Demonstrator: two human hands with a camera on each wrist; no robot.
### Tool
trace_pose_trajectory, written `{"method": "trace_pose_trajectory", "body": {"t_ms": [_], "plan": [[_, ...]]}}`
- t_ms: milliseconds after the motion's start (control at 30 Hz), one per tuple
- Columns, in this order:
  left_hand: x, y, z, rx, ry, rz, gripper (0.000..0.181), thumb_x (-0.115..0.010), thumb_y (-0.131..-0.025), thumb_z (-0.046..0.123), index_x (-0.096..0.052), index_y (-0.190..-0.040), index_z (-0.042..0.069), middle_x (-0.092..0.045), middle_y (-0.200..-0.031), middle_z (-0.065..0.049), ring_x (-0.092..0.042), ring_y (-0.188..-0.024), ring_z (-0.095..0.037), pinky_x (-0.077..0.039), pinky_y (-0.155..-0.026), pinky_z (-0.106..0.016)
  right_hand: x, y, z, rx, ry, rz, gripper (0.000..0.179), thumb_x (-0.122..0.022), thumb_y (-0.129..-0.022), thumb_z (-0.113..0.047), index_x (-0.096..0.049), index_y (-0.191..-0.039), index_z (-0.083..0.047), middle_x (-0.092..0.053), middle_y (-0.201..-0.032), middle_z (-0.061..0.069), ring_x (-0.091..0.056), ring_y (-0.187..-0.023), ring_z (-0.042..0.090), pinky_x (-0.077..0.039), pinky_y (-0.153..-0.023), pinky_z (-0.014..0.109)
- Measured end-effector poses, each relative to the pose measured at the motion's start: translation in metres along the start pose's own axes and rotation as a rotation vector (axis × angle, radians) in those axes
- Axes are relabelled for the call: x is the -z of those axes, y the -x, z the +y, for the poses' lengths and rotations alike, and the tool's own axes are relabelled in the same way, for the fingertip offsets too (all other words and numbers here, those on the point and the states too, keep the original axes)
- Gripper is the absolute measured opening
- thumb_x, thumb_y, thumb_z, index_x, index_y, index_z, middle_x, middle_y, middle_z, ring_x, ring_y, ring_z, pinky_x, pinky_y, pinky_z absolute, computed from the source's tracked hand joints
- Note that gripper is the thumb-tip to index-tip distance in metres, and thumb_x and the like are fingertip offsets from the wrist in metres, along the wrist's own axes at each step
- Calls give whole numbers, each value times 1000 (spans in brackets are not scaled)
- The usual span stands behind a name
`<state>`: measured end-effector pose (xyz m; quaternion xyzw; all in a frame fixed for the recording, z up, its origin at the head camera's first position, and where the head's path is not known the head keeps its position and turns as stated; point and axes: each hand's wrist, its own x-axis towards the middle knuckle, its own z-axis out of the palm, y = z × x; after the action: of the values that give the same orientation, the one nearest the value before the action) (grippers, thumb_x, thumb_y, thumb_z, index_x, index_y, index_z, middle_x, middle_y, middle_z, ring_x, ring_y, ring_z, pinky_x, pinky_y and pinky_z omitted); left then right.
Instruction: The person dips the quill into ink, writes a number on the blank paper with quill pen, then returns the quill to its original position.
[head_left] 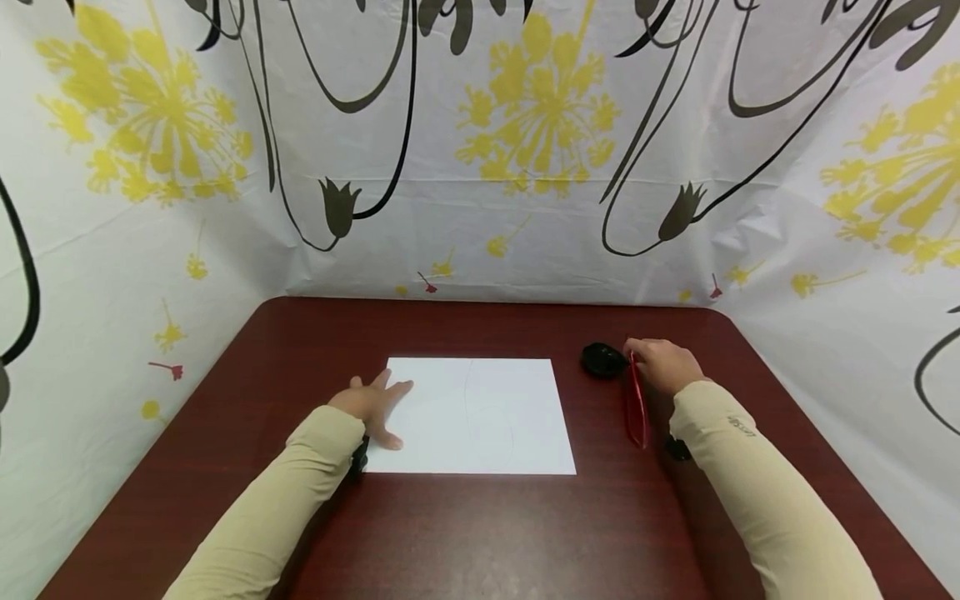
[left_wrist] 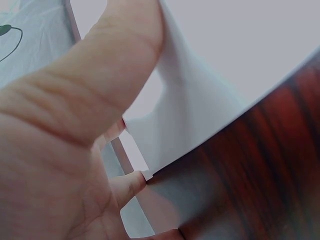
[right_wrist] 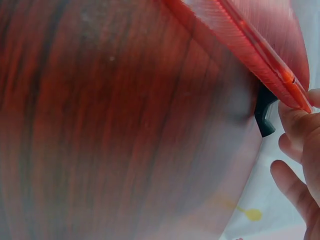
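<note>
A sheet of white paper with faint thin lines on it lies on the table. My left hand rests at its left edge with fingers spread; in the left wrist view the thumb lies over the sheet, which bends up a little along one edge. To the right of the paper, my right hand pinches the far end of a red see-through ruler between thumb and fingers. Fine marks run along the ruler in the right wrist view. The other fingers of that hand stand away from it.
A small black rounded object sits on the dark red wooden table just left of the right hand. White cloth with yellow flowers hangs behind the table and along both sides.
</note>
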<state>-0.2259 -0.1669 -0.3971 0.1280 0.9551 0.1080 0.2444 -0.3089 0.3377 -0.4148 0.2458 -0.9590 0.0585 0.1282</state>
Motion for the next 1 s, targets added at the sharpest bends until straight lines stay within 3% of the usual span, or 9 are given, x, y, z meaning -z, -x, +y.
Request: {"method": "trace_pose_trajectory", "body": {"t_ms": [400, 567, 1000], "plan": [[3, 0, 3, -6, 3, 17, 104, -84, -74, 41, -22, -156, 21, -4, -160, -22, -5, -135, -62, -35, -92, -69, 3, 3, 2, -4, 50, -31, 18, -65, -87, 0, -64, -99, -13, -70, -89, 7, -65, -76, 28, -50, -56, 48], [0, 2, 1, 4, -6, 21, 105, -84, -74, 42, -22, -156, 22, -5, -160, -20, -8, -136, -60, -42, -89, -60, -2, 5, 2, 8, 42, -73, 21, -69, -85, -1, -63, -102, -12, -70, -92, 8, -65, -78, 26, -52, -58, 45], [1, 0, 0, -4, -1, 25, 104, -83, -74, 44, -23, -156, 23, -7, -160, -21, -10, -135, -60, -42, -87, -61, -8, 5, 8, 1, 73, -133, 27, -72, -83, 1, -62, -105, -12, -69, -92, 8, -65, -78, 26, -51, -57, 43]]}}
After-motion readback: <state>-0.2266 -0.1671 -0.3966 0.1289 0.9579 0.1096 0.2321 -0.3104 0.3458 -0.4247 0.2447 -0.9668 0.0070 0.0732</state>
